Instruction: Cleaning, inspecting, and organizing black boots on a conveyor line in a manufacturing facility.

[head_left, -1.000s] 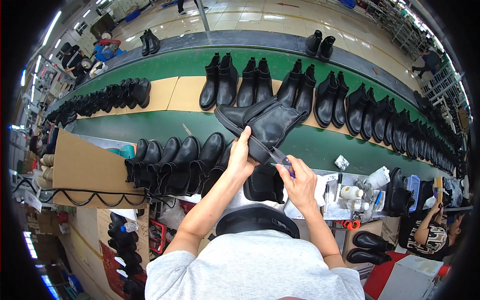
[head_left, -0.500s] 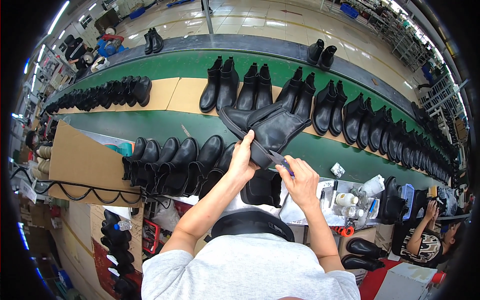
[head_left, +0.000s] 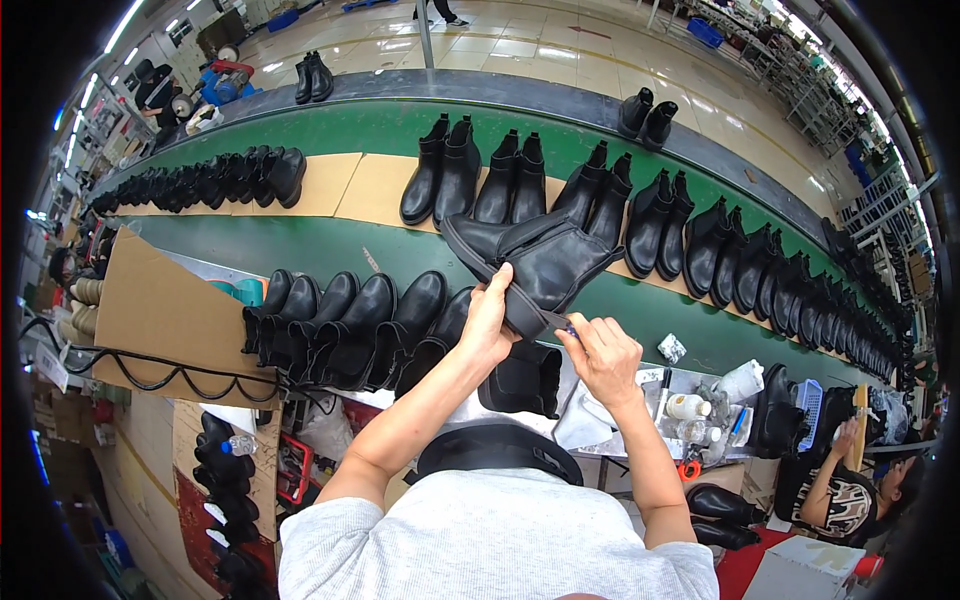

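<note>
A black leather ankle boot lies tilted on its side in the air above the green bench, its toe toward the upper left and its sole edge toward me. My left hand is closed round the sole near the middle. In my right hand is a pair of small snips with dark blades, partly hidden by the fingers. The blades reach the sole edge at the heel; whether they touch it I cannot tell. Just below the heel, another black boot stands on the near bench edge.
Boots in pairs line cardboard strips on the green bench. More boots stand at near left beside a cardboard panel. Bottles, a pen and orange-handled scissors lie at right. A co-worker sits at far right.
My right hand has turned slightly, and the snips' blades now lie flatter against the heel edge. The held boot and left hand stay nearly in place.
</note>
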